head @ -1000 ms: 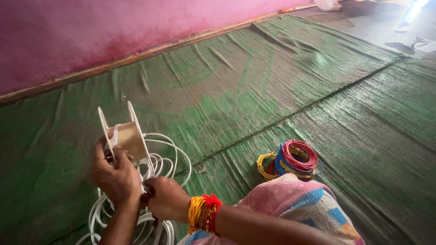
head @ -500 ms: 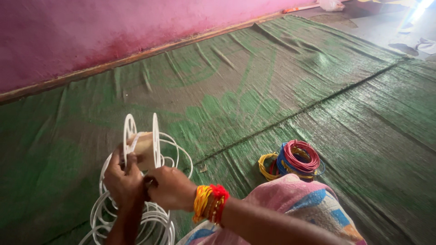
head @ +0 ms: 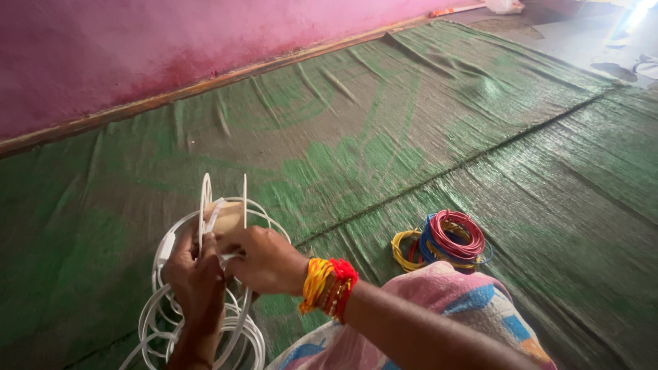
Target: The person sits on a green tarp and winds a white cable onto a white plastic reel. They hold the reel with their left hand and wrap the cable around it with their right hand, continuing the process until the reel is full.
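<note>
A white plastic spool (head: 223,205) with a tan core stands on edge over loose loops of white cable (head: 161,318) on the green mat. My left hand (head: 195,281) grips the spool's near flange from below. My right hand (head: 264,259), with orange and red threads at the wrist, presses on the spool's core and pinches the white cable there. Both hands are close together at the lower left.
A bundle of red, blue and yellow wire coils (head: 444,241) lies on the green woven mat (head: 411,130) to the right, beside my knee in pink patterned cloth (head: 452,305). A pink wall (head: 137,48) with a wooden skirting runs along the back.
The spool has turned edge-on and shifted right and lower. My right hand has moved up from below onto its core. My left hand has followed.
</note>
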